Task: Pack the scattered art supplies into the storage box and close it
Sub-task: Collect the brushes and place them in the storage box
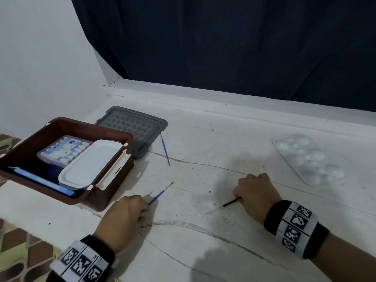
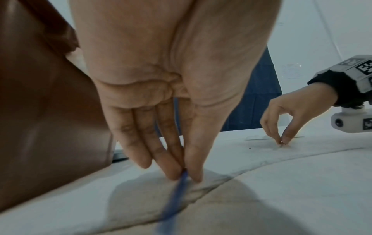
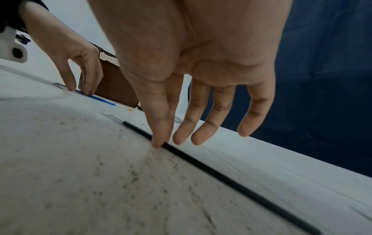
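The brown storage box [image 1: 114, 180] stands open at the left, holding a pack of paint tubes [image 1: 63, 149], a white case [image 1: 91, 163] and a blue item. My left hand [image 1: 147, 206] pinches the handle end of a blue paintbrush [image 1: 160, 195] low on the table beside the box; its fingertips [image 2: 175, 174] close on the blue paintbrush [image 2: 171, 206]. My right hand [image 1: 239, 198] pinches a black paintbrush [image 1: 231, 202]; thumb and forefinger meet on the black paintbrush [image 3: 221, 173] lying on the table. A second blue brush [image 1: 165, 149] lies loose near the grey lid [image 1: 130, 127].
A clear plastic palette [image 1: 309, 159] lies at the right of the white table [image 1: 203, 251]. A dark curtain hangs behind the raised back ledge. A patterned floor shows past the table's left edge.
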{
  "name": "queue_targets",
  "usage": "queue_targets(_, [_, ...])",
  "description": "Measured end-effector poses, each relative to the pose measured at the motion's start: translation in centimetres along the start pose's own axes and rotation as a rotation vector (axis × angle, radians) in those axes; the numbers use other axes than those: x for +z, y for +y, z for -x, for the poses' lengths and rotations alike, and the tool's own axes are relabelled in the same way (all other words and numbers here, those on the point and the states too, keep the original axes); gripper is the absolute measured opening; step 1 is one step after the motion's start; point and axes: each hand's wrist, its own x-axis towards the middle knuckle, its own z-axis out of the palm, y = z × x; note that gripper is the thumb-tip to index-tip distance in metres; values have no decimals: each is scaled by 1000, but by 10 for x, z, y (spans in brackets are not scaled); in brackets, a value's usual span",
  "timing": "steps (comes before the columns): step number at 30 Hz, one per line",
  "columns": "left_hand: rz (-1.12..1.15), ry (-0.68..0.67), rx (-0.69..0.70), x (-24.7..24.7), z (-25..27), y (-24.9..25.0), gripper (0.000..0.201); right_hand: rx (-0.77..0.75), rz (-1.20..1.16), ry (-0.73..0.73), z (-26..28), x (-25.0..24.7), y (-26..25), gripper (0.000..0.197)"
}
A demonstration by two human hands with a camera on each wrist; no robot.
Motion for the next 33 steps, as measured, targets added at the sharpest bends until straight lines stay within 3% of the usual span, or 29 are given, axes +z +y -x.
queue_targets(4, [202, -6, 97, -13, -11, 14, 24, -18, -142, 21, 6, 1, 3, 14])
queue_targets(7, [257, -40, 36, -12, -29, 19, 34, 66, -415, 64, 9, 0, 7, 10])
queue_targets(10, [287, -19, 34, -17, -45, 35, 7, 171, -709, 162, 9, -4, 15, 7])
queue_targets(12, [322, 15, 34, -22, -61, 45, 44, 219, -867, 211, 8, -4, 21, 9])
queue_targets(13, [336, 32, 11, -25, -73, 48, 49, 239, -925, 224, 8, -3, 24, 10])
queue_targets(16, [365, 135, -103, -35, -114, 49, 18, 277, -1013, 231, 7, 2, 32, 13])
queue_targets(19, [378, 194, -300, -40, -150, 46, 24, 308, -1076, 239, 5, 4, 40, 12])
queue_targets(22, [354, 82, -464, -43, -172, 44, 45, 333, -1172, 244, 1, 2, 48, 12])
queue_targets(24, [273, -1, -489, -43, -183, 43, 46, 362, -1272, 221, -3, 2, 51, 11])
queue_targets(29, [126, -77, -461, -42, -197, 45, 36, 446, -1493, 92, -17, 9, 45, 10])
queue_targets(33, [32, -144, -327, -41, -184, 66, 35, 451, -1547, 1, -23, 13, 34, 10])
